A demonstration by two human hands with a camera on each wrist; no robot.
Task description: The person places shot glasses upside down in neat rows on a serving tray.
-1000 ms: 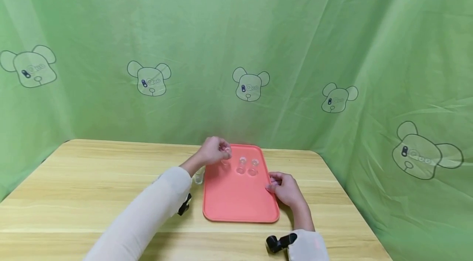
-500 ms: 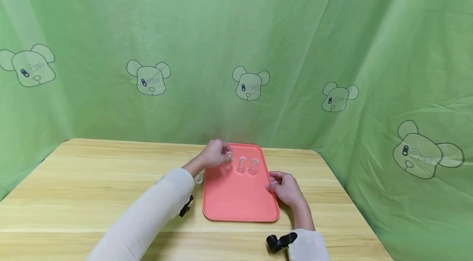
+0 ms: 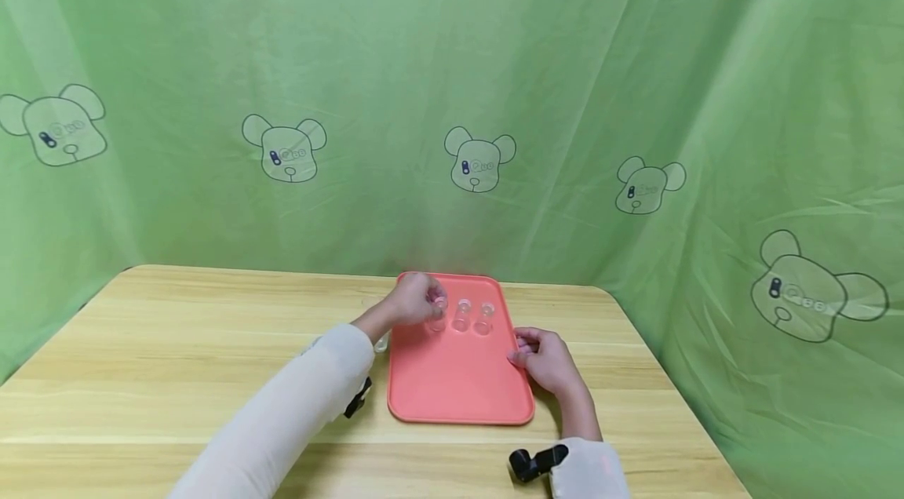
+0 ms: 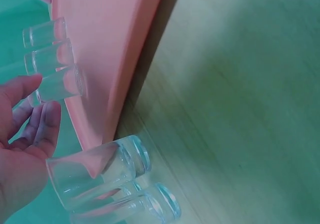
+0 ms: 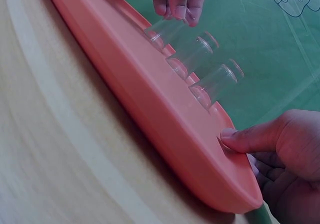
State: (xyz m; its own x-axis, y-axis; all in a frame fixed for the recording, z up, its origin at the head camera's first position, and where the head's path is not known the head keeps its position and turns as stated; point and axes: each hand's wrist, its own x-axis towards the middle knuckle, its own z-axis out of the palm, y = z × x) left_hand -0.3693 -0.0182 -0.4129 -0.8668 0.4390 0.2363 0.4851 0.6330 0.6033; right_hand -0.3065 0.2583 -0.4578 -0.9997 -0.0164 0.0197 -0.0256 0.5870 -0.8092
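My left hand (image 3: 417,300) pinches the top of a clear shot glass (image 5: 165,33), which stands upright on the coral-pink tray (image 3: 459,389). Thumb and fingertips sit at its rim in the left wrist view. Beside it on the tray, to the right, are two more upright clear glasses, a middle glass (image 3: 462,317) and a right glass (image 3: 484,320); the three form a row. On the tray's right edge, my right hand (image 3: 547,362) grips the rim, its thumb (image 5: 240,140) on top and its fingers at the outer side.
Left of the tray, several thick-based glasses (image 4: 100,171) stand close together on the wooden table (image 3: 212,358), partly hidden by my left arm in the head view. A green curtain (image 3: 395,91) with bear-face prints hangs behind the table and along its right side.
My left hand has lowered its glass onto the tray and shifted slightly to the right, closer to the other two glasses. The right hand stays on the tray edge.
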